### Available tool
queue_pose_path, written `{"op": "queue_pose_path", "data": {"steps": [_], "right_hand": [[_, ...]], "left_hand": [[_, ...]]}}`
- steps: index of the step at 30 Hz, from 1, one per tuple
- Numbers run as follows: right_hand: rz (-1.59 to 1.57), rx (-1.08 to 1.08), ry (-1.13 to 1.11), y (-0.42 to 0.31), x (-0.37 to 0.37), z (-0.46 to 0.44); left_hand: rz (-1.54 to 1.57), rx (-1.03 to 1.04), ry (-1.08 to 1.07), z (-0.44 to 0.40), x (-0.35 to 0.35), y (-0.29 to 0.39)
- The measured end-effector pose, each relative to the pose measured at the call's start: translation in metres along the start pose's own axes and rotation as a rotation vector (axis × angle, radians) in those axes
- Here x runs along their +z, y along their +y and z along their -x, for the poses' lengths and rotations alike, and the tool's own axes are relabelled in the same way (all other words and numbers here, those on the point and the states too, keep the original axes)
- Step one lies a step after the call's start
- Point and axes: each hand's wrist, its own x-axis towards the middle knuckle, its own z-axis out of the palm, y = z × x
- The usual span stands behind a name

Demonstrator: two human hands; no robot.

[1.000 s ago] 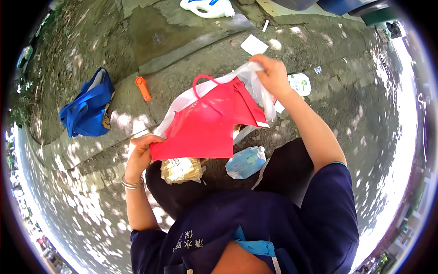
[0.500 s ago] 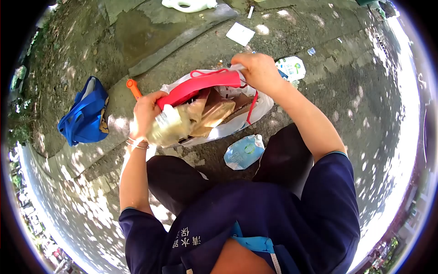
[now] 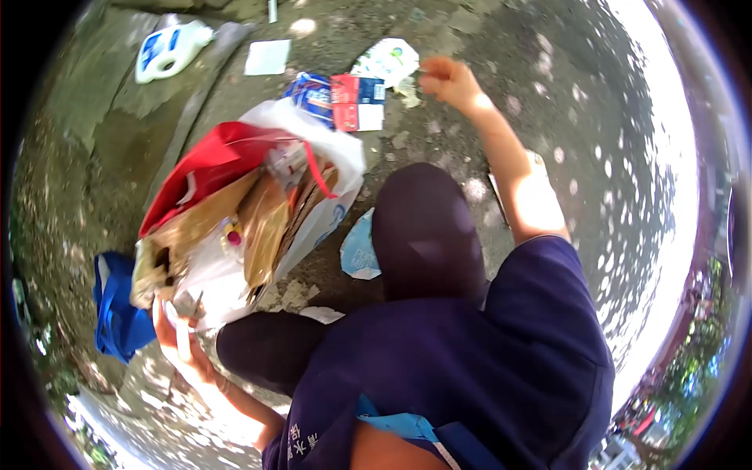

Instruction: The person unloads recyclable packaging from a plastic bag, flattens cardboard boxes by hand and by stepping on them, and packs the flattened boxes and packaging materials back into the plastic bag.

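Note:
A large white bag with a red inner side (image 3: 227, 145) stands open at my left, filled with flattened cardboard, brown paper (image 3: 268, 227) and clear plastic. My left hand (image 3: 182, 345) is at its near left corner, fingers closed around a small greyish scrap that I cannot make out. Out to the right, my right hand (image 3: 453, 82) is away from the bag, its fingers curled and slightly blurred. Their tips are beside a flattened white-and-green package (image 3: 389, 61) on the ground; what they hold, if anything, is hidden.
A red-and-blue carton (image 3: 358, 102) and a blue packet (image 3: 311, 95) lie beyond the bag. Farther left are a white jug (image 3: 171, 51) and a white sheet (image 3: 267, 57). A blue bag (image 3: 117, 313) stands far left; a light-blue flattened package (image 3: 360, 249) lies by my knee.
My right hand has let go of the bag's rim and moved right. My left hand has come down to the bag's near corner. The view has turned right, and the red-and-blue carton now shows.

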Motion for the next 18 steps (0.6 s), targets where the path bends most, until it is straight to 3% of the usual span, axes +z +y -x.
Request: {"op": "queue_pose_path", "data": {"steps": [3,4,6,9,10,12,14,16,18], "right_hand": [[0.470,0.179,0.401,0.172,-0.025,0.048],[0.640,0.234,0.564,0.197,-0.035,0.078],[0.824,0.593,0.586,0.211,-0.057,0.133],[0.949,0.866,0.419,0.244,-0.072,0.199],[0.946,0.971,0.361,0.252,-0.069,0.213],[0.962,0.935,0.277,0.298,-0.059,0.242],[0.992,0.956,0.092,0.317,-0.047,0.245],[1.002,1.005,0.043,0.250,-0.025,0.224],[1.343,1.025,0.048,0.359,-0.023,0.230]], "left_hand": [[-0.054,-0.032,-0.013,0.007,0.001,-0.007],[-0.059,-0.024,0.016,0.009,0.012,0.000],[-0.107,-0.031,0.029,0.010,0.014,0.005],[-0.135,-0.061,0.034,0.004,-0.013,-0.017],[-0.163,0.075,-0.099,-0.004,-0.036,-0.038],[-0.016,-0.072,0.032,-0.004,-0.035,-0.037],[-0.058,-0.122,0.105,-0.003,-0.017,-0.028],[-0.090,-0.233,0.142,-0.004,-0.011,-0.022],[-0.109,-0.200,0.117,-0.003,-0.012,-0.020]]}}
